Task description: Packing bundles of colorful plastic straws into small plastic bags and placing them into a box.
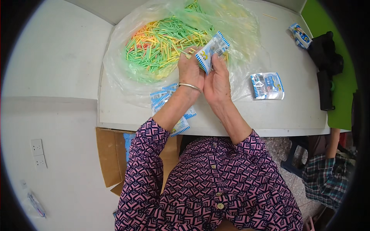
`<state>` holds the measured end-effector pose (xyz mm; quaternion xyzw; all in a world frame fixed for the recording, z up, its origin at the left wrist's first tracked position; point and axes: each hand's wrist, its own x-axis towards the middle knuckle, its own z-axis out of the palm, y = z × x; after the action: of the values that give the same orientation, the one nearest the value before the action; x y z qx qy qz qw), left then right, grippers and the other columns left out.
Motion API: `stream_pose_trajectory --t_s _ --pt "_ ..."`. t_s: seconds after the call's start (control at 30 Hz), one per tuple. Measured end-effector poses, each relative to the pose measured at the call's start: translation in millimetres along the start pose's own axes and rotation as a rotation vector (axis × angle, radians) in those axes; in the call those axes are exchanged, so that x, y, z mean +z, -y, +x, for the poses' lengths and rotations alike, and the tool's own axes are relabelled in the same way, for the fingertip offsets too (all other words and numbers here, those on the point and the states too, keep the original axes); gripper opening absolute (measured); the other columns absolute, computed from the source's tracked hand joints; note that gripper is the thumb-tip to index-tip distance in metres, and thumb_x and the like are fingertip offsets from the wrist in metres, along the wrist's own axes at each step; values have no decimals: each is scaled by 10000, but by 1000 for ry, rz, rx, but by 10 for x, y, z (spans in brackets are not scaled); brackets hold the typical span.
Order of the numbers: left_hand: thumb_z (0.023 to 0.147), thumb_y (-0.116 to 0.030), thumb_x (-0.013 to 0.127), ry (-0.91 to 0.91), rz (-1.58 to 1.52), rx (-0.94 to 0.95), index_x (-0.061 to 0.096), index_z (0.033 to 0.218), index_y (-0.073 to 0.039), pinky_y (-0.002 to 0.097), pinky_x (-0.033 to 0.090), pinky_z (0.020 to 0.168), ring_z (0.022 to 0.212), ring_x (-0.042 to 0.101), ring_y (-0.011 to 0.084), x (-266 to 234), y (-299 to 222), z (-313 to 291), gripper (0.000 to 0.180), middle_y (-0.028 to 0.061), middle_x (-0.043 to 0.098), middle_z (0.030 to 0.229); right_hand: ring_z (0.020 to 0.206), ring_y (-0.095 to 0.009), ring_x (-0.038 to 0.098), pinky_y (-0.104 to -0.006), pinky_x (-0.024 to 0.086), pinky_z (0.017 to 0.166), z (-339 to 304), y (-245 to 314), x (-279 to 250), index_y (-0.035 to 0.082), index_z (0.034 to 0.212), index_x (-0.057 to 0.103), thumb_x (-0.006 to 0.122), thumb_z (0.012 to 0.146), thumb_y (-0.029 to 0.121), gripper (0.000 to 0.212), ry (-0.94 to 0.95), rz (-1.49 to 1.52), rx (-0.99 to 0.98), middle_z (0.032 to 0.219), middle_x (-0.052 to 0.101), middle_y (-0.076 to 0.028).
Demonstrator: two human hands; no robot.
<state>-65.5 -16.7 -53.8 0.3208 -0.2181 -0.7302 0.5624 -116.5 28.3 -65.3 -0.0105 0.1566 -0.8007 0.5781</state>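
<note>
Both my hands meet above the near edge of a clear plastic bag point(115, 73) that lies open. Inside it is a heap of thin green, yellow and orange sticks point(162, 42). My right hand point(217, 85) grips a small blue-and-white packet point(211, 51), tilted, with its striped ends showing. At the packet's left side, my left hand point(189, 73) is closed, with a few short yellowish sticks point(190, 51) poking out between its fingers. The packet hides part of the fingers, so whether its mouth is open I cannot tell.
Several similar packets point(163, 97) lie in a pile at the table's front edge, under my left forearm. Another packet point(267, 86) lies to the right. Farther right are a blue-and-white pack point(300, 35) and a black device point(327, 54). A cardboard box point(109, 154) stands below; a person's plaid sleeve point(325, 179) shows.
</note>
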Motion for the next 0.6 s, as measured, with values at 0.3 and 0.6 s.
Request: stream_pose_trajectory --t_s 0.3,0.6 --pt "838 -28 630 69 -72 -31 433 1079 -33 360 548 746 856 619 248 44 -58 -13 311 149 584 972 1013 -127 537 -299 426 924 -46 37 95 44 1143 503 545 947 205 257 65 -53 -17 1083 576 -43" --pt "924 -56 478 116 -51 -82 516 893 4 369 521 759 814 590 250 -293 -399 357 77 136 576 880 930 -57 532 -220 415 815 19 458 -48 49 1008 597 589 917 164 147 200 -427 -72 993 622 -6"
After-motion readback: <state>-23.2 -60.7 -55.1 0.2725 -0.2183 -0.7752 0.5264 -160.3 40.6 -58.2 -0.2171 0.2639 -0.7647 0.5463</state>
